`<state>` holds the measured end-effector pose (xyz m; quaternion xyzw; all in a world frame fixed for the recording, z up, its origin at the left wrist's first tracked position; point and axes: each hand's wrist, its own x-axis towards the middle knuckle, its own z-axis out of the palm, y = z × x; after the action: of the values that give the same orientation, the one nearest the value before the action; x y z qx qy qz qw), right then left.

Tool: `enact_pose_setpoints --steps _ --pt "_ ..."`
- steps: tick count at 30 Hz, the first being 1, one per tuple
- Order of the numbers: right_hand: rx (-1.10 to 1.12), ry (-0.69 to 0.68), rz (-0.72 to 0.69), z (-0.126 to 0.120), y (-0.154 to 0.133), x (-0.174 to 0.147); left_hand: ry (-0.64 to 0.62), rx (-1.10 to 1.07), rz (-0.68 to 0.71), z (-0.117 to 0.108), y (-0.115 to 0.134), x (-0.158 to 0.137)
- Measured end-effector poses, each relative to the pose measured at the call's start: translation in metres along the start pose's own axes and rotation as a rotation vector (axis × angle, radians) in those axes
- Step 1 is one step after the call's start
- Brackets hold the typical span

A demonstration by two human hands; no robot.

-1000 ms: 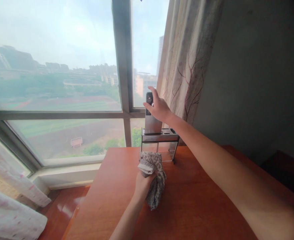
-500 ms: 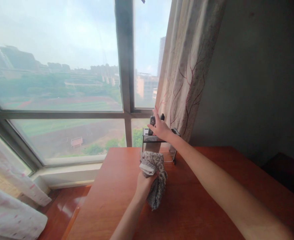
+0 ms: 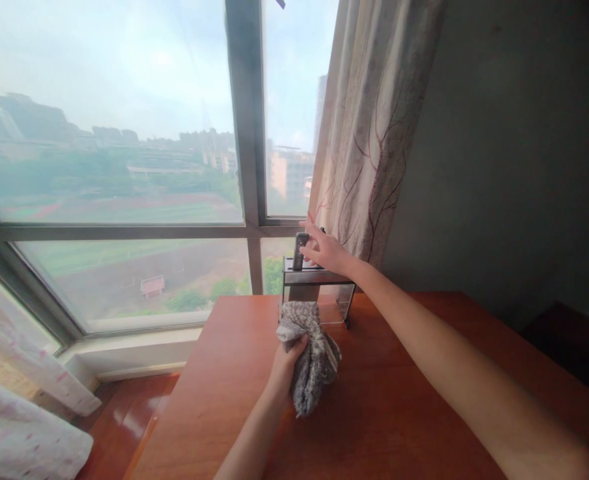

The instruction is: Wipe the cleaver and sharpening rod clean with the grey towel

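Observation:
A bunched grey-and-white patterned cloth [image 3: 314, 363] is gripped in my left hand [image 3: 288, 357], its lower end hanging over the wooden table. My right hand [image 3: 328, 252] is stretched forward above the small rack, fingers extended and apart. A slim black device like a remote control [image 3: 299, 252] stands upright on the rack's top, just left of my right fingertips. My thumb overlaps its edge; I cannot tell whether they touch. Another dark object [image 3: 323, 230] is mostly hidden behind that hand. The small rack [image 3: 294, 275] has a dark top and clear sides.
The reddish-brown table [image 3: 234, 373] spreads beneath both arms. Beyond it are a large window [image 3: 248, 133] and a long patterned curtain [image 3: 364, 147]. A dark wall [image 3: 499, 167] rises on the right. Another curtain [image 3: 24, 427] hangs at the lower left.
My right hand has turned, its raised finger now pointing more to the left. The cloth has shifted in my left hand, a fold now sticking out to the right. The view has moved slightly.

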<state>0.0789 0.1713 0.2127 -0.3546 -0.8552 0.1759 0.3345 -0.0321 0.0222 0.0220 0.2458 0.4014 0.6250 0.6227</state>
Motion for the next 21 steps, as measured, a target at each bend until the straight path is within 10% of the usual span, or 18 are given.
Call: enact_pose_setpoints --steps 21 --pt "-0.307 0.290 0.155 0.032 -0.020 0.006 -0.044 -0.293 -0.303 0.003 0.006 -0.007"
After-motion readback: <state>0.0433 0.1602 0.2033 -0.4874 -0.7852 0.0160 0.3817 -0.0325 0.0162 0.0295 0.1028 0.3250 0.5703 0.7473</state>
